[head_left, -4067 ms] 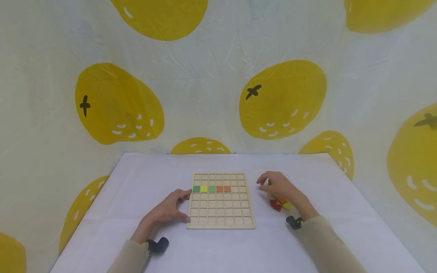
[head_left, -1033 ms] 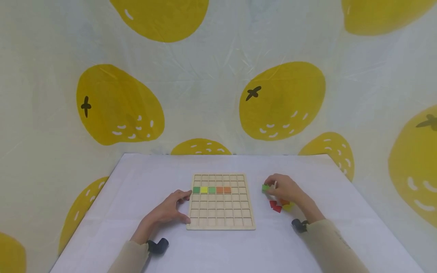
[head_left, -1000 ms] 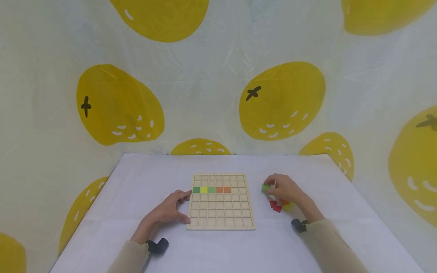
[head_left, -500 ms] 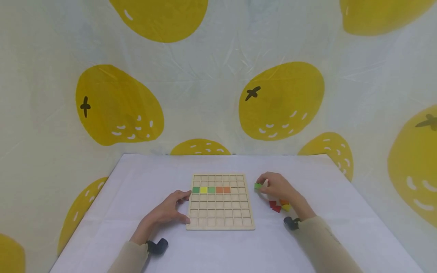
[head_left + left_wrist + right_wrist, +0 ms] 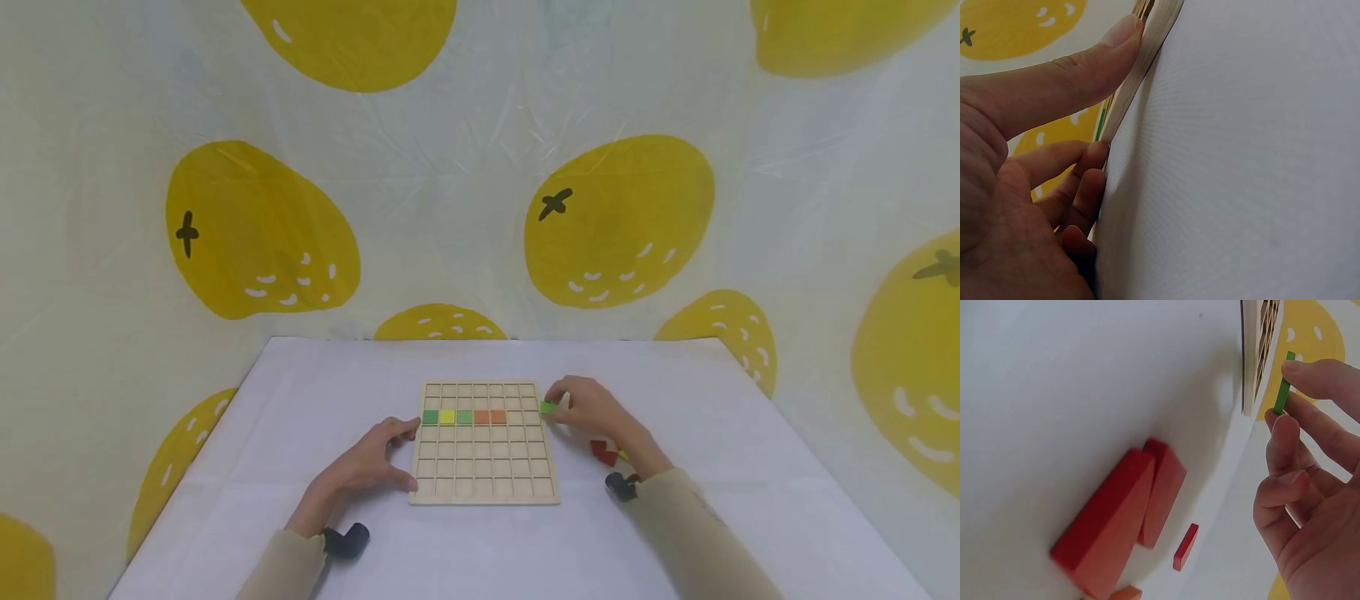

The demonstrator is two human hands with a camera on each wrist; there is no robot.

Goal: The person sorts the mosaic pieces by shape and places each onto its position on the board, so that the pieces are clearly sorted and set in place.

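Note:
My right hand (image 5: pixel 588 408) pinches a small green tile (image 5: pixel 548 407) between thumb and fingers, just at the right edge of the pale wooden grid board (image 5: pixel 483 490). In the right wrist view the green tile (image 5: pixel 1284 384) is seen edge-on, held above the table. My left hand (image 5: pixel 372 456) rests against the board's left side, thumb near the lower corner and fingers further up. One row of the board holds a green tile (image 5: pixel 431 417), a yellow tile (image 5: pixel 447 417), a lighter green tile (image 5: pixel 465 417) and two orange tiles (image 5: pixel 491 417).
Red tiles (image 5: pixel 603 452) lie right of the board, beside a yellow tile (image 5: pixel 622 455) mostly hidden by the right wrist. An orange piece (image 5: pixel 1125 593) shows in the right wrist view. A white cloth (image 5: pixel 337 367) covers the table; a fruit-patterned curtain (image 5: pixel 442 208) stands behind.
The right hand, empty at first, has picked up the green tile and carried it left to the board's right edge. The left hand stays at the board.

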